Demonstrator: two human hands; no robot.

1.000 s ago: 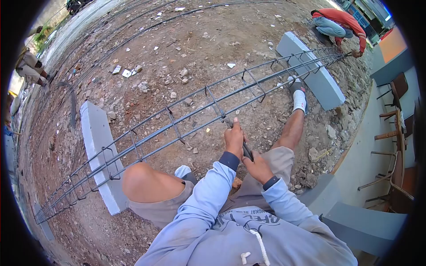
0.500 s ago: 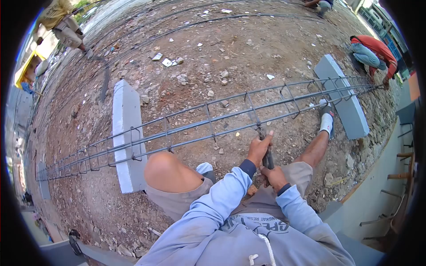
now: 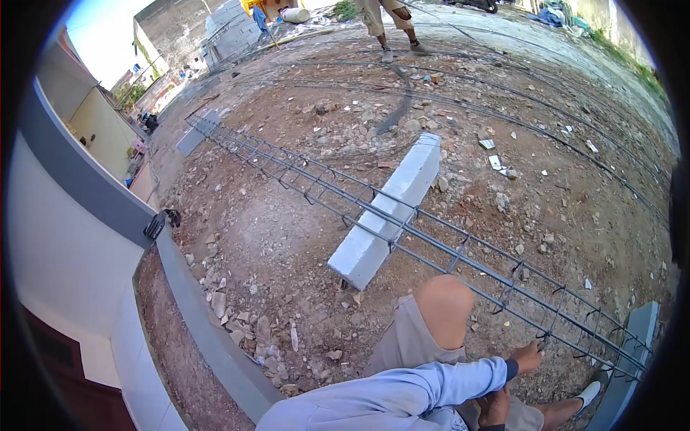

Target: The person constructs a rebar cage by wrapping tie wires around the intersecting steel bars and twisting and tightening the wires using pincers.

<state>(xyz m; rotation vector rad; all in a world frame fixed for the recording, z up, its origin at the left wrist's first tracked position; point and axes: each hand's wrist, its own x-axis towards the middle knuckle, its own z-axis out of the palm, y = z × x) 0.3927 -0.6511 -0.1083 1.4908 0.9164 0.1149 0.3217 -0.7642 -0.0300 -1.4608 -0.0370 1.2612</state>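
Note:
My left hand (image 3: 528, 357) is closed beside the lower bar of a long rebar cage (image 3: 453, 253), near a stirrup. In it is a dark tool that looks like pincers; only a bit of its head (image 3: 544, 338) shows against the bar. My right hand (image 3: 494, 407) is curled just below my left forearm, at the handle end, which is mostly hidden. The cage has several long bars with square stirrups along it. It rests across a pale block (image 3: 388, 210), a grey block (image 3: 632, 363) at right and a far block (image 3: 195, 133).
My bent knee (image 3: 445, 305) is close under the cage. Rubble covers the ground, and long loose bars (image 3: 496, 108) lie behind. A person's legs (image 3: 388, 25) stand beyond them. A low concrete kerb (image 3: 208, 345) and a white wall (image 3: 65, 266) run along the left.
My view has swung left, so the cage and my hands appear farther right and the person crouching at the cage's right end is out of view. My hands stay at the same part of the cage.

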